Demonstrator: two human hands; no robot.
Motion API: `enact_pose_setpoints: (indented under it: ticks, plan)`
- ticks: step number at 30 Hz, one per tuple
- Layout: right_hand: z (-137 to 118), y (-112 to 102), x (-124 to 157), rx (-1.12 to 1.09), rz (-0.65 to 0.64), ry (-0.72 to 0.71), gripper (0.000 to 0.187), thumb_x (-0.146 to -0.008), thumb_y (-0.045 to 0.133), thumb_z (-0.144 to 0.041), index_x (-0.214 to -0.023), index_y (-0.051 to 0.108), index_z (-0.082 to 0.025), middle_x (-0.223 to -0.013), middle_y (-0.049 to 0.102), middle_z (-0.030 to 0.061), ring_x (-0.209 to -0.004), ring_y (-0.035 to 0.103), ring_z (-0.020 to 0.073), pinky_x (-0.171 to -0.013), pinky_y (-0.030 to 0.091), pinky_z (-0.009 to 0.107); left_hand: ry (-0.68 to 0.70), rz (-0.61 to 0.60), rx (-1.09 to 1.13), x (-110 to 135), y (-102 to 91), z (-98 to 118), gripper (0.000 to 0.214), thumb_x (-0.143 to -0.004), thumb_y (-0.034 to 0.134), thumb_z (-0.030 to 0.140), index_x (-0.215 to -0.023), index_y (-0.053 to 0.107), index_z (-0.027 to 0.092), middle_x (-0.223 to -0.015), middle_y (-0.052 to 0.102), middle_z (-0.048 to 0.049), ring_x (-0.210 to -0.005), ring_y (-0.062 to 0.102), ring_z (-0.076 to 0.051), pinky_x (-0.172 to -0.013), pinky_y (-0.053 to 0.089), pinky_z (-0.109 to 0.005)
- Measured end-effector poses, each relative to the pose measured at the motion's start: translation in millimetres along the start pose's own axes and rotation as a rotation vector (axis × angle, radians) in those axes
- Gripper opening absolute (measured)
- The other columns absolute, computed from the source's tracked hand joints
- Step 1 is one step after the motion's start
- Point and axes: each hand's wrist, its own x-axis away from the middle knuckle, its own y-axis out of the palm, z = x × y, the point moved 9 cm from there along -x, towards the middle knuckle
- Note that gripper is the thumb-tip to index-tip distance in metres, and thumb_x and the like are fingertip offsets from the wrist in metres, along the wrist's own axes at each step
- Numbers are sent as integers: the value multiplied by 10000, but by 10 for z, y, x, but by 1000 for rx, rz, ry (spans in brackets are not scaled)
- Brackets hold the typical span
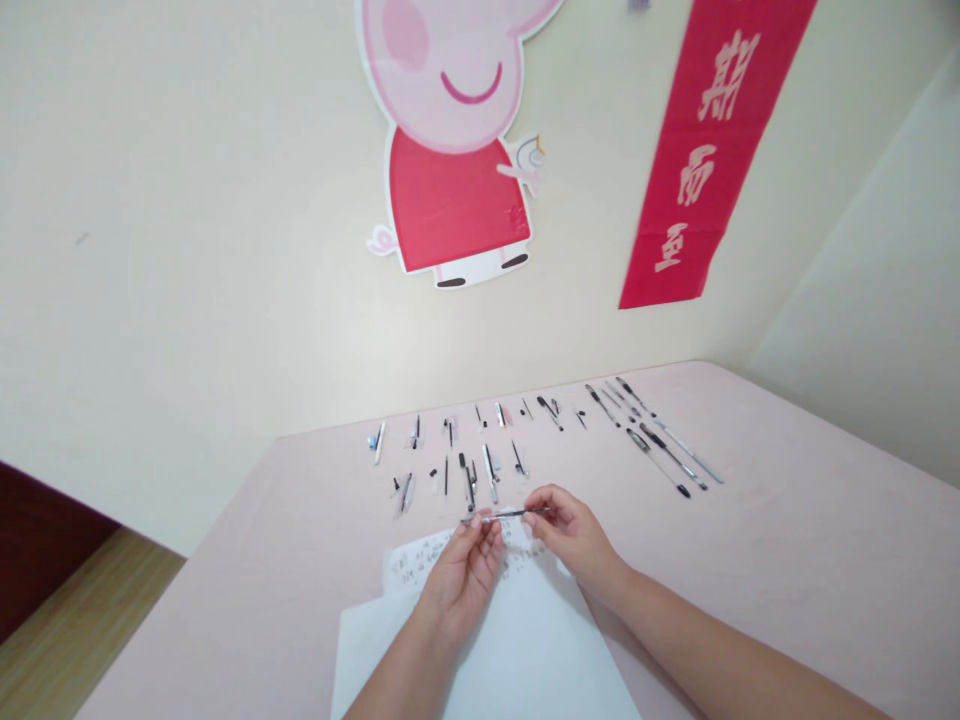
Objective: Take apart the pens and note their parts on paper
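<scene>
White paper lies nearest, on the pink table, with a second sheet bearing handwriting poking out from beneath its far edge. Above that far edge both hands meet. The left hand pinches one end of a slim pen between thumb and fingertips; the right hand pinches the other end the same way, its remaining fingers curled in. The pen hangs level between them, just over the paper and clear of the table.

Beyond the hands, small pen parts lie spread in two loose rows across the cloth. Farther to the right, several whole pens lie side by side, slanted. On the cream wall behind hang a pink cartoon pig cutout and a red banner with pale characters.
</scene>
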Motion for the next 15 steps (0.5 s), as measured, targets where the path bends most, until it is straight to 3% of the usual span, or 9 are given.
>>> enact_pose_setpoints:
  ticks: [10,12,15]
  plan:
    - [37,-5,-14,32,-12,9,122,-742,591,-284,-741,543,-171,-646,536,-15,-606,506,114,-579,409,242,4,-21,1,-1,6,6,162,-827,471,-7,-821,621,51,-720,672,-104,-624,652,-106,-629,561,-205]
    - [31,10,-25,41,-34,-21,116,-738,588,-256,-813,542,-179,-716,548,-3,-651,516,117,-597,418,241,5,-14,3,0,1,6,168,-831,465,-6,-818,622,50,-713,671,-102,-619,650,-104,-624,561,-202]
    - [75,41,-54,77,-103,-37,376,-704,587,-188,-1057,462,-213,-850,533,2,-629,502,97,-528,399,211,6,3,13,0,-15,9,177,-839,455,0,-813,623,49,-717,672,-103,-620,650,-106,-624,561,-208]
